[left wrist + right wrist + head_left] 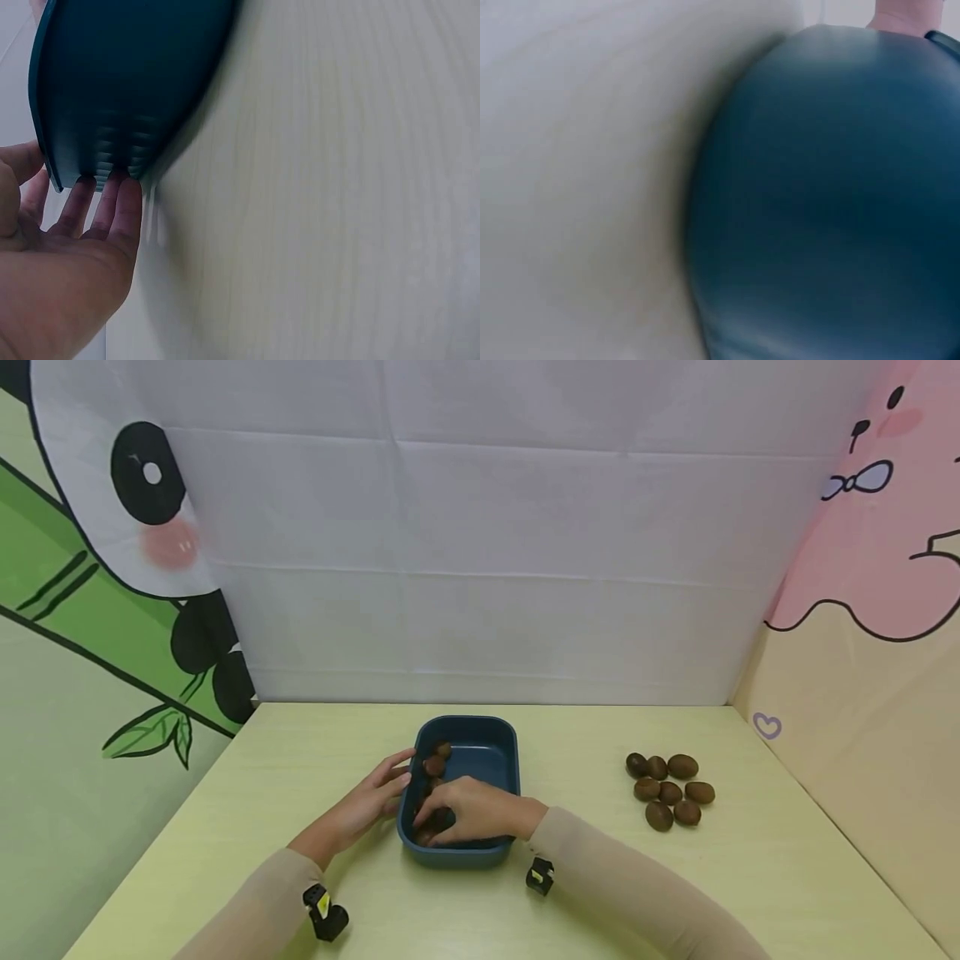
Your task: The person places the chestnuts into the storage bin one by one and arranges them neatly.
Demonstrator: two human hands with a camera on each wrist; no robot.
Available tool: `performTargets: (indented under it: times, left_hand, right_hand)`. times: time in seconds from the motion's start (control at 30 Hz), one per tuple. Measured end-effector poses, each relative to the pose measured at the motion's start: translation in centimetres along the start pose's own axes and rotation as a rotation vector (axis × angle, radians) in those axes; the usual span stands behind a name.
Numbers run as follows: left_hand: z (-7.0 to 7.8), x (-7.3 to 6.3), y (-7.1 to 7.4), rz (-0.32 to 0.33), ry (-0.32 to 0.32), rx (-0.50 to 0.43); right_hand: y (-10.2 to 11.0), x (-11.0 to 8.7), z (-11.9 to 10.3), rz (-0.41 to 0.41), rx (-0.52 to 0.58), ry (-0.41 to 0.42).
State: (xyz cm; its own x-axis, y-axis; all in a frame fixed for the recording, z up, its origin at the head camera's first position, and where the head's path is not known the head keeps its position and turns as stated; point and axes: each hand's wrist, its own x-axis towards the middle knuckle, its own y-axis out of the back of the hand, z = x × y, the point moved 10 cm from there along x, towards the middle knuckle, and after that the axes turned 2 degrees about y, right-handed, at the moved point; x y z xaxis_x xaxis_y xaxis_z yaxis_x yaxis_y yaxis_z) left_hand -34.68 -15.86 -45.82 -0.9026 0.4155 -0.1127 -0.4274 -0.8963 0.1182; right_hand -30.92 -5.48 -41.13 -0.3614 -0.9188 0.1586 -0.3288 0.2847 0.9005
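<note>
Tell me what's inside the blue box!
Brown, roundish things line the left side inside the blue box. The right hand reaches in, so whatever lies beneath it is hidden.

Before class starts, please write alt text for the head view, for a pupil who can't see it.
A person's right hand reaches into a blue tray with brown nut-like balls along its left side, while the left hand touches the tray's outer wall. Eight similar balls lie on the pale table to the right.

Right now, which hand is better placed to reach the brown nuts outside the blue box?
Probably the right hand: it reaches into the blue box from the side where those brown nuts lie. The left hand is farther off, against the box's opposite wall.
</note>
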Motion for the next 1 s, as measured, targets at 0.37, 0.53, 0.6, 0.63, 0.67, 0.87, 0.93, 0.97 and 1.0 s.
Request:
performTargets:
  times: [0.37, 0.53, 0.6, 0.63, 0.67, 0.87, 0.93, 0.97, 1.0]
  left_hand:
    - [-0.3, 0.2, 0.2, 0.030, 0.024, -0.016]
    - [-0.3, 0.1, 0.1, 0.024, 0.012, -0.020]
    - [-0.3, 0.1, 0.1, 0.014, 0.004, -0.024]
    - [-0.3, 0.1, 0.1, 0.009, 0.001, -0.024]
    - [-0.3, 0.2, 0.0, 0.004, -0.004, -0.026]
    - [-0.2, 0.2, 0.0, -0.007, -0.014, -0.040]
    - [-0.2, 0.2, 0.0, -0.007, -0.011, -0.041]
    - [-0.3, 0.2, 0.0, -0.006, -0.010, -0.038]
    - [-0.3, 0.2, 0.1, -0.003, -0.011, -0.037]
  right_hand:
    - [4.5, -3.8, 2.1, 0.063, 0.085, -0.123]
    - [7.4, -6.9, 3.8, 0.144, 0.040, -0.166]
    - [8.6, -8.4, 4.7, 0.186, 0.021, -0.181]
    - [9.1, -9.3, 5.2, 0.206, 0.017, -0.196]
    - [9.7, -10.2, 5.8, 0.221, 0.011, -0.215]
    - [11.6, -16.4, 10.8, 0.242, 0.034, -0.421]
    - [12.0, -18.8, 12.6, 0.250, 0.038, -0.494]
    - [12.3, -19.7, 13.3, 0.254, 0.037, -0.513]
    - [12.5, -20.7, 14.0, 0.262, 0.031, -0.542]
